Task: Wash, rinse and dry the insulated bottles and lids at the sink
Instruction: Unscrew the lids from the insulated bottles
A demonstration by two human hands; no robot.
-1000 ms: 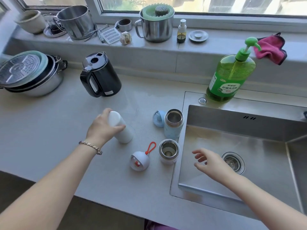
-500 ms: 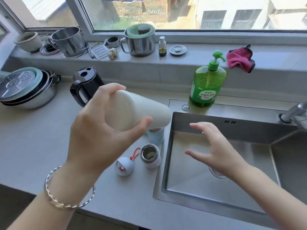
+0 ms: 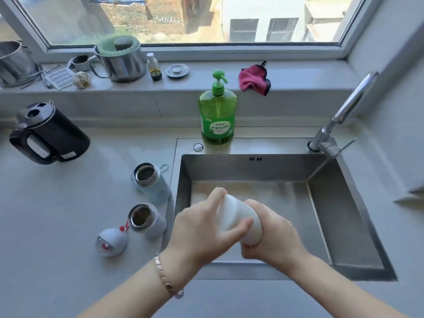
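Both hands hold a white insulated bottle (image 3: pixel 234 216) tilted over the front of the steel sink (image 3: pixel 344 226). My left hand (image 3: pixel 199 230) grips its upper part with thumb and fingers wrapped round. My right hand (image 3: pixel 273 237) grips its lower end. On the counter left of the sink stand an open light-blue bottle (image 3: pixel 151 182) and an open grey-white bottle (image 3: pixel 146 220). A round grey lid with a red loop (image 3: pixel 111 242) lies beside the latter. A blue lid is partly hidden behind the blue bottle.
Green dish-soap pump bottle (image 3: pixel 217 113) stands at the sink's back rim. Faucet (image 3: pixel 344 113) rises at the back right. A pink cloth (image 3: pixel 253 80) lies on the sill with steel pots (image 3: pixel 121 58). A black kettle (image 3: pixel 48 134) sits on the left counter.
My left hand lifted the white bottle off the counter and carried it right, over the sink. My right hand, open before, now grips the bottle's lower end. The camera shifted right.
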